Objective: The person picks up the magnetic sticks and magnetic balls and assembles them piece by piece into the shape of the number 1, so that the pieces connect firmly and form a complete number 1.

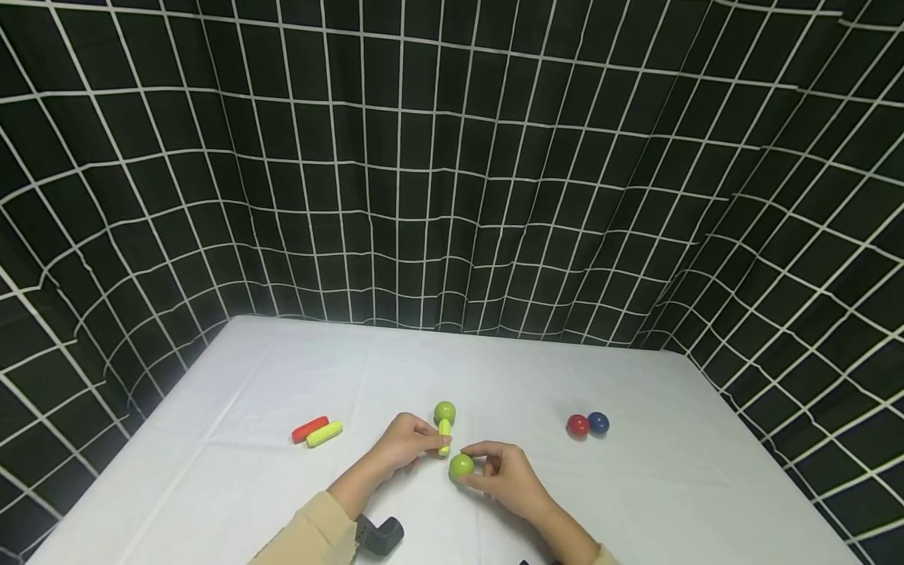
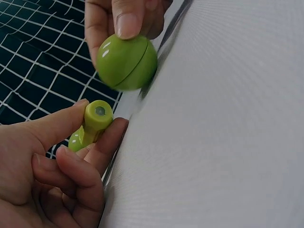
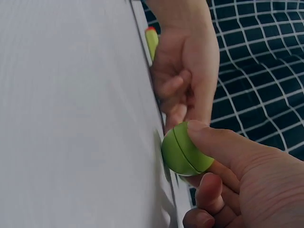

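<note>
My left hand (image 1: 410,441) pinches a yellow-green rod (image 1: 444,438) between thumb and finger; the rod's far end meets a green ball (image 1: 444,412). In the left wrist view the rod (image 2: 98,114) shows a round grey spot on its near end. Between the thumb and fingers of my right hand (image 1: 510,477) is a second green ball (image 1: 462,468), just short of the rod's near end, with a gap between them. A seam line runs around this ball (image 3: 186,149) in the right wrist view. Something red (image 1: 414,462) peeks out beneath my left hand, mostly hidden.
On the white table (image 1: 282,486), a red rod (image 1: 310,429) and a yellow rod (image 1: 325,434) lie side by side at left. A red ball (image 1: 577,426) and a blue ball (image 1: 598,423) sit together at right. A dark grey object (image 1: 381,537) is beside my left sleeve.
</note>
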`<state>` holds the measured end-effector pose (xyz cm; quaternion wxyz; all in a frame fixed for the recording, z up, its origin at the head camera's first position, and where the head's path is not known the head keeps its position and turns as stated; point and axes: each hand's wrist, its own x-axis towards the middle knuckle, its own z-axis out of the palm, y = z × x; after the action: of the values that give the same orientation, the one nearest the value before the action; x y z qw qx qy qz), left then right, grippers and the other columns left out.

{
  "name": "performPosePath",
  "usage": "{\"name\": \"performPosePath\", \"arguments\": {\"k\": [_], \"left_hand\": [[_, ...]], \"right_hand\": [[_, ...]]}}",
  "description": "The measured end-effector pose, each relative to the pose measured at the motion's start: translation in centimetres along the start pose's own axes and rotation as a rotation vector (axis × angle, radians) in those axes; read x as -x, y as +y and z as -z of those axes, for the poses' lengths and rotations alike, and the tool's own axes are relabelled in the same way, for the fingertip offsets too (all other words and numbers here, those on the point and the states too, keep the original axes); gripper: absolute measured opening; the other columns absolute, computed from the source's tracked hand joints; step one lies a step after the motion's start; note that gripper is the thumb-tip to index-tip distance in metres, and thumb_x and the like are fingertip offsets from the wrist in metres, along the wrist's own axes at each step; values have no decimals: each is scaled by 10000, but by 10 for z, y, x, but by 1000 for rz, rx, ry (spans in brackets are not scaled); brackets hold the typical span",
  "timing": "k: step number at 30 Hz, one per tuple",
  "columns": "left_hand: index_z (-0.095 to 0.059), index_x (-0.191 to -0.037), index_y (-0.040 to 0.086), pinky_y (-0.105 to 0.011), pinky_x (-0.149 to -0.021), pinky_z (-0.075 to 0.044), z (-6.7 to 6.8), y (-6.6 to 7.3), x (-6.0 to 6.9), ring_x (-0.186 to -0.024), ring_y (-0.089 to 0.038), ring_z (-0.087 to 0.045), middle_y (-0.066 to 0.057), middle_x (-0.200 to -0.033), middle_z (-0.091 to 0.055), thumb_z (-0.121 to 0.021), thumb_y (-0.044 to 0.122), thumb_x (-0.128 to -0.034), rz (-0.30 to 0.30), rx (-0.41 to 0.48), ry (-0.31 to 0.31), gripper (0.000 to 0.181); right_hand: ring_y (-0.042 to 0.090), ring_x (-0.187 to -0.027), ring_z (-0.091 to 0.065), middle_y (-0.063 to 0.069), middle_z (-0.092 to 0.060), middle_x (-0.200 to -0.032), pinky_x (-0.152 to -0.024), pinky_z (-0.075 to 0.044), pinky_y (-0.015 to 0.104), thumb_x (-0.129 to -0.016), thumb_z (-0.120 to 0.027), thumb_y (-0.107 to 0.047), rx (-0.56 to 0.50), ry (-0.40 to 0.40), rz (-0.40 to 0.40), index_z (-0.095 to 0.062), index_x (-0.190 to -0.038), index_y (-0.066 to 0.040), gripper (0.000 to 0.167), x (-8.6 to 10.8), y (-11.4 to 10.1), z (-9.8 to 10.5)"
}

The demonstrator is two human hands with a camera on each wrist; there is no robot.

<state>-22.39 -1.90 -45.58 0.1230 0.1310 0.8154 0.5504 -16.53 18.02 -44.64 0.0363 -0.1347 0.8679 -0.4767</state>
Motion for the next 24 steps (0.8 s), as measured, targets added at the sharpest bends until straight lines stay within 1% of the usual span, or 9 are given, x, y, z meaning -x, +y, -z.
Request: {"name": "performPosePath", "arguments": {"k": [4, 8, 11, 17, 21, 24], "left_hand": [[-716, -773, 43, -227, -506, -376, 0, 0, 0, -473, -82, -395, -42, -708, -708, -703, 350, -791, -15, 3, -6, 307], [-718, -779, 51, -202, -463, -357, 0, 0, 1, -438, -66, -380, -35, -709, -708, -695, 361, -796, -17, -2, -12, 311], [-719, -781, 51, -198, -469, -360, 0, -1, 1, -449, -65, -389, -31, -707, -705, -697, 356, -796, -14, 3, -13, 307], [-720, -785, 51, -201, -465, -352, 0, -2, -1, -444, -62, -380, -23, -709, -704, -703, 349, -794, -12, 18, -15, 299], [-721, -791, 48, -190, -450, -347, 1, -3, -1, -435, -54, -375, -22, -716, -704, -701, 347, -797, -18, 21, -20, 300], [-720, -796, 43, -179, -438, -340, 1, -3, -1, -433, -47, -372, -23, -717, -703, -701, 338, -798, -19, 24, -22, 296]], "right_hand": [[-25, -433, -355, -58, -467, -528, -407, -290, 102, -745, -766, -199, -17, -11, 22, -656, -1045, -19, 366, -3, -3, -7], [-31, -437, -354, -73, -466, -528, -409, -290, 93, -750, -764, -206, -18, -19, 41, -655, -1033, -25, 354, -5, -5, -13], [-33, -441, -352, -73, -467, -536, -413, -290, 93, -752, -764, -207, -23, -25, 53, -659, -1027, -31, 343, -6, -6, -16], [-35, -455, -350, -63, -482, -574, -420, -293, 91, -747, -770, -211, -11, -7, 62, -675, -1014, -72, 315, -7, -7, -18], [-34, -456, -348, -42, -512, -614, -415, -301, 103, -751, -767, -221, 1, 5, 75, -683, -1012, -92, 303, -7, -7, -19], [-38, -462, -350, -3, -583, -689, -417, -308, 108, -749, -768, -226, 11, 8, 97, -675, -1010, -89, 309, -8, -8, -20]]}}
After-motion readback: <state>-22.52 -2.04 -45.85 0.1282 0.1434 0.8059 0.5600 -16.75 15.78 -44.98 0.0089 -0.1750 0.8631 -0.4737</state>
